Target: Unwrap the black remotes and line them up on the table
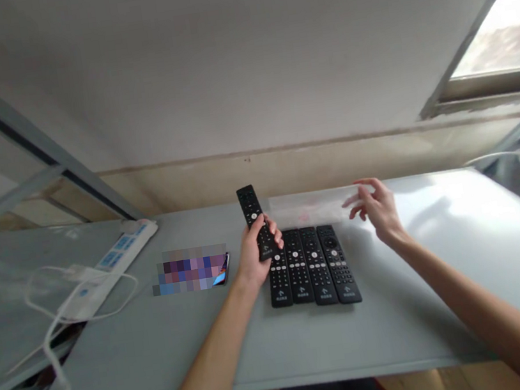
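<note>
My left hand (pixel 256 247) is wrapped round a black remote control (pixel 253 212), holding it raised and tilted with its button side up. Below it, several similar black remote controls (pixel 319 270) lie side by side on the grey table (pixel 404 323), and the held one partly covers the leftmost. Off to the right, my right hand (pixel 376 207) hovers over the table with its fingers bent and apart, nothing visible in them. Between the hands, behind the row, lies a clear plastic bag or sheet (pixel 308 209) with faint reddish print; the right fingertips are near its right end.
A phone (pixel 222 270), mostly blurred out, lies left of the remotes. Farther left are a white power strip (pixel 106 268) and loose white cables (pixel 52 353). A wall (pixel 257 173) closes off the back, and metal frame posts (pixel 95 192) stand at the sides.
</note>
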`<state>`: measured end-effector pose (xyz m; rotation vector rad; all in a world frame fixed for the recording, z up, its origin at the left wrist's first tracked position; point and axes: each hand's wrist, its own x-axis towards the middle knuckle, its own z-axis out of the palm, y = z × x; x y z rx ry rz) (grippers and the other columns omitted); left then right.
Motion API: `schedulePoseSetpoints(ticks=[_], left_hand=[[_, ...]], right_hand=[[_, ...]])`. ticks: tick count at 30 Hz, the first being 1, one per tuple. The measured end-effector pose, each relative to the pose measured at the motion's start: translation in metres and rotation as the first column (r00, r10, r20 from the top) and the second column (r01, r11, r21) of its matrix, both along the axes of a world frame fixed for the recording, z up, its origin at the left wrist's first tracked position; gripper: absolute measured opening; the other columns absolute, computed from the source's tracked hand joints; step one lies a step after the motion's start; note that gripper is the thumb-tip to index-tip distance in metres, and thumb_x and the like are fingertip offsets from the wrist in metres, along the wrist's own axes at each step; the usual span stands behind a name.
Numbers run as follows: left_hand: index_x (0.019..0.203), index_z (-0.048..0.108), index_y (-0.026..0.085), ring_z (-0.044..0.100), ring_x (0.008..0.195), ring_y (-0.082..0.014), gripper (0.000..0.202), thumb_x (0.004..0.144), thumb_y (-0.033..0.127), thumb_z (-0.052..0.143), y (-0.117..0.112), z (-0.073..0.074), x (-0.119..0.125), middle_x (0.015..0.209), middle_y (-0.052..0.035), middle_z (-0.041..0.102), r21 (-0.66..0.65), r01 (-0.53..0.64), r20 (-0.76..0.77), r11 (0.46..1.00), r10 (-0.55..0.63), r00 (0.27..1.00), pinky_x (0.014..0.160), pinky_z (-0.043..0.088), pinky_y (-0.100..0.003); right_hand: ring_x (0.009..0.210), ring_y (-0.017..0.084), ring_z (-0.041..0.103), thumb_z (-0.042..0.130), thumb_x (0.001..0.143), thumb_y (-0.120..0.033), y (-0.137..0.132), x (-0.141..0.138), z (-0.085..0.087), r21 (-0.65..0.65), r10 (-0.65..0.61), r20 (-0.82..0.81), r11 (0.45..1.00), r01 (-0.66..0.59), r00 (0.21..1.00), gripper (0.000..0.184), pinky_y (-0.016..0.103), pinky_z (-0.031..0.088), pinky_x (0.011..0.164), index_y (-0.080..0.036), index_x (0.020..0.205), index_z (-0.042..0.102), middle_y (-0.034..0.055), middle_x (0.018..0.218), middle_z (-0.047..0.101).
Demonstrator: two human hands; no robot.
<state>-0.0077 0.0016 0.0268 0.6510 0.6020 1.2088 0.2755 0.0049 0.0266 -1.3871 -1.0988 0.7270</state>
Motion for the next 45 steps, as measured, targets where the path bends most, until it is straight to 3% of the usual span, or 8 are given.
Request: schedulePoseSetpoints(ticks=[5,9,13,22,28,36,42,45], left_hand=[[0.094,0.059,0.018,0.077,0.084,-0.0174,0.015,0.093,0.028,0.071,0.006,-0.002,-0.003,0.093,-0.0061,0.077,-0.191,-0.116,0.007,0.975,0.120,0.993,0.072,0.063,-0.027],[0.092,0.061,0.017,0.074,0.117,-0.0252,0.010,0.100,0.023,0.061,0.008,-0.002,-0.002,0.120,-0.0149,0.077,-0.161,-0.086,0.067,0.983,0.098,0.993,0.095,0.063,-0.038],[0.094,0.061,0.015,0.070,0.127,-0.0278,0.010,0.100,0.023,0.060,0.012,-0.006,-0.004,0.126,-0.0192,0.075,-0.160,-0.082,0.076,0.984,0.095,0.993,0.104,0.060,-0.042],[0.091,0.063,0.016,0.068,0.129,-0.0298,0.012,0.096,0.026,0.068,0.011,-0.018,-0.004,0.119,-0.0191,0.076,-0.117,-0.053,0.037,0.992,0.058,0.998,0.110,0.057,-0.043],[0.091,0.064,0.017,0.067,0.130,-0.0297,0.018,0.090,0.031,0.076,0.012,-0.025,-0.006,0.119,-0.0165,0.074,-0.034,-0.034,0.028,0.999,0.035,0.999,0.114,0.053,-0.042],[0.092,0.063,0.018,0.066,0.130,-0.0292,0.022,0.089,0.034,0.077,0.012,-0.024,-0.007,0.120,-0.0122,0.071,-0.015,-0.028,0.032,0.999,0.029,0.999,0.111,0.054,-0.041],[0.089,0.065,0.016,0.071,0.114,-0.0210,0.017,0.094,0.031,0.070,0.008,-0.019,-0.007,0.113,-0.0120,0.075,0.058,0.007,0.024,0.998,-0.008,1.000,0.097,0.058,-0.032],[0.087,0.067,0.016,0.067,0.078,-0.0120,0.022,0.093,0.037,0.071,0.005,-0.017,-0.006,0.090,-0.0051,0.071,0.115,0.103,-0.038,0.988,-0.099,0.994,0.070,0.055,-0.023]], right_hand=[[0.049,0.014,0.049,0.054,0.098,-0.050,0.003,-0.005,-0.030,0.056,-0.108,0.145,0.993,0.100,0.984,0.041,0.028,0.036,0.051,-0.020,0.126,0.051,-0.0059,0.057,0.054],[0.050,0.014,0.034,0.058,0.096,-0.054,0.005,0.001,-0.036,0.069,-0.131,0.199,0.990,0.119,0.971,0.039,0.028,0.024,0.050,-0.021,0.118,0.057,-0.0096,0.054,0.040],[0.053,0.013,0.035,0.059,0.094,-0.058,0.006,0.005,-0.038,0.091,-0.079,0.219,0.994,0.060,0.973,0.038,0.029,0.025,0.051,-0.020,0.093,0.064,-0.0057,0.056,0.045],[0.073,0.019,0.053,0.063,0.092,-0.049,0.016,0.019,-0.055,0.143,-0.103,0.341,0.988,0.057,0.934,0.033,0.033,0.042,0.069,-0.018,0.088,0.076,0.0034,0.076,0.065],[0.118,0.032,0.055,0.053,0.103,-0.048,0.013,0.017,-0.058,0.368,-0.293,0.629,0.928,0.056,0.720,0.036,0.057,0.044,0.103,-0.027,0.104,0.082,0.0130,0.124,0.061],[0.148,0.034,0.042,0.044,0.109,-0.037,-0.007,0.000,-0.053,0.273,-0.085,0.812,0.930,-0.247,0.577,0.038,0.061,0.036,0.119,-0.031,0.135,0.072,0.0086,0.154,0.057],[0.147,0.033,0.045,0.041,0.110,-0.035,-0.010,-0.007,-0.052,0.281,-0.064,0.779,0.925,-0.257,0.624,0.040,0.061,0.037,0.119,-0.028,0.139,0.068,0.0098,0.151,0.061],[0.141,0.032,0.048,0.042,0.110,-0.034,-0.021,-0.018,-0.046,0.316,-0.061,0.764,0.903,-0.291,0.642,0.040,0.060,0.039,0.117,-0.030,0.142,0.065,0.0095,0.146,0.063]])
